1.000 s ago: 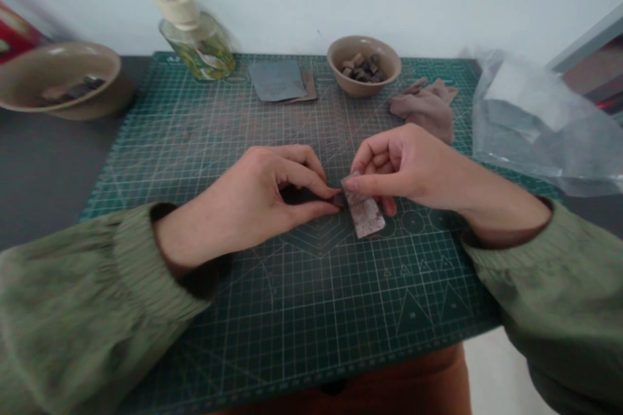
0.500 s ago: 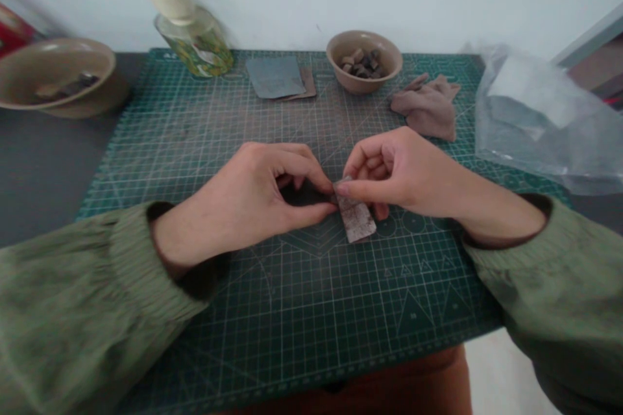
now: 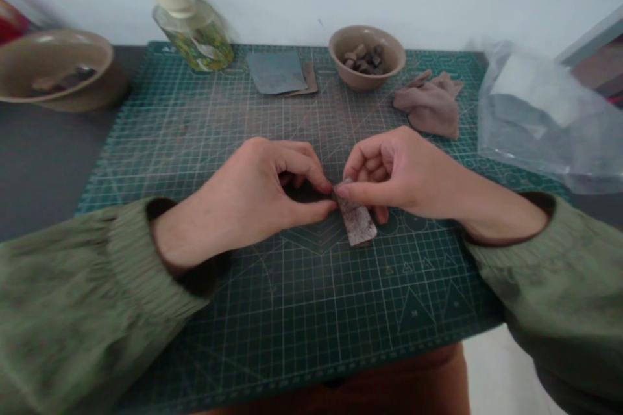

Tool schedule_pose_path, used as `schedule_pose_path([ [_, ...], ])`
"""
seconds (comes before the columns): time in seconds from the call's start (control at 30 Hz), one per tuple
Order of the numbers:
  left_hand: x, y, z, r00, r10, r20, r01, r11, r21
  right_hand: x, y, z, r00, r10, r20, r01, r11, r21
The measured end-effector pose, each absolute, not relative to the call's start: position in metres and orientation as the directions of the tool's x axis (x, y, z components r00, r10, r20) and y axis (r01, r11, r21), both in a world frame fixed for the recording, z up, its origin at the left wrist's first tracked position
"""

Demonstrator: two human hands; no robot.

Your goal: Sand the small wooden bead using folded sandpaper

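Observation:
Over the middle of the green cutting mat (image 3: 233, 311), my right hand (image 3: 403, 175) pinches a worn, grey-brown strip of sandpaper (image 3: 359, 223) between thumb and fingers. The strip's lower end hangs free, tilted toward me. My left hand (image 3: 257, 197) is closed in a pinch, thumb and index fingertips meeting at the strip's left edge. Whatever lies between those fingertips is too small and too hidden to name. Both hands are close together just above the mat.
Behind the hands lie grey and brown sheets (image 3: 276, 72), a bowl (image 3: 363, 82) of small dark and brown chunks, and a crumpled brown cloth (image 3: 433, 110). A reed diffuser bottle (image 3: 195, 38) and a larger bowl (image 3: 92, 93) stand left; a clear plastic bag (image 3: 545, 149) lies right.
The view has shifted very slightly. The sandpaper strip's lower end has dipped a little; both hands keep their pinches in nearly the same spot.

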State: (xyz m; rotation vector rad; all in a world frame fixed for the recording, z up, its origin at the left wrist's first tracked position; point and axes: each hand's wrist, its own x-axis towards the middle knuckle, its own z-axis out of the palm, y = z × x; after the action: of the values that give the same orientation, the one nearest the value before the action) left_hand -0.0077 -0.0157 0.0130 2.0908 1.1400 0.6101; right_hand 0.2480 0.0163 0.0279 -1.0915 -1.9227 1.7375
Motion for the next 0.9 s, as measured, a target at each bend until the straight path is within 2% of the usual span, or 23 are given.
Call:
schedule_pose_path([
  [0.9,-0.0061,-0.0166,0.0133,0.507,0.855,0.106,0.533,-0.408,0.741,0.2447,0.0188,0.0282,-0.618,0.753,-0.225,0.272,-0.064,-0.960],
])
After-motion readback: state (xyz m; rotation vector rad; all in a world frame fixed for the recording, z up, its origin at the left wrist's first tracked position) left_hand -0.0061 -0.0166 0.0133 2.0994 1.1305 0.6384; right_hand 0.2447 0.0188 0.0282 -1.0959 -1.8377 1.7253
